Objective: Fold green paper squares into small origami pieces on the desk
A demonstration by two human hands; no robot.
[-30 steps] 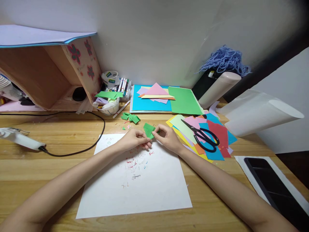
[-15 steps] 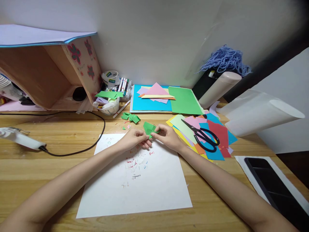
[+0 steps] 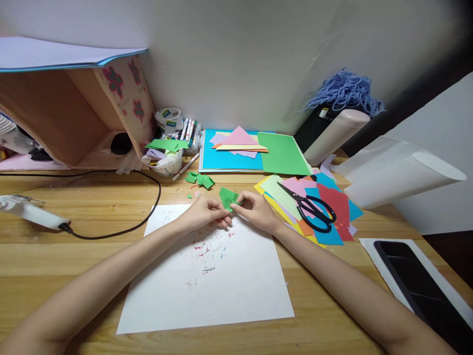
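Observation:
A small folded piece of green paper (image 3: 227, 196) is pinched between my two hands, above the far edge of a white sheet (image 3: 207, 301) marked with coloured smudges. My left hand (image 3: 207, 213) grips its lower left corner between thumb and forefinger, the other fingers curled beneath. On the right side, my right hand (image 3: 255, 210) holds the paper between thumb and bent forefinger. Several green paper pieces (image 3: 200, 180) lie just beyond my left hand. The paper's lower part is partly hidden by my fingertips.
Black-handled scissors (image 3: 310, 207) lie on coloured paper scraps (image 3: 334, 197) to the right. Behind are a blue folder (image 3: 232, 160) and green card (image 3: 283, 153). A glue gun (image 3: 33, 212) with a black cord sits left. A phone (image 3: 417, 281) rests at the right.
My left fingertips have shifted very slightly along the paper's lower corner. Otherwise both hands and the green paper stay in nearly the same place.

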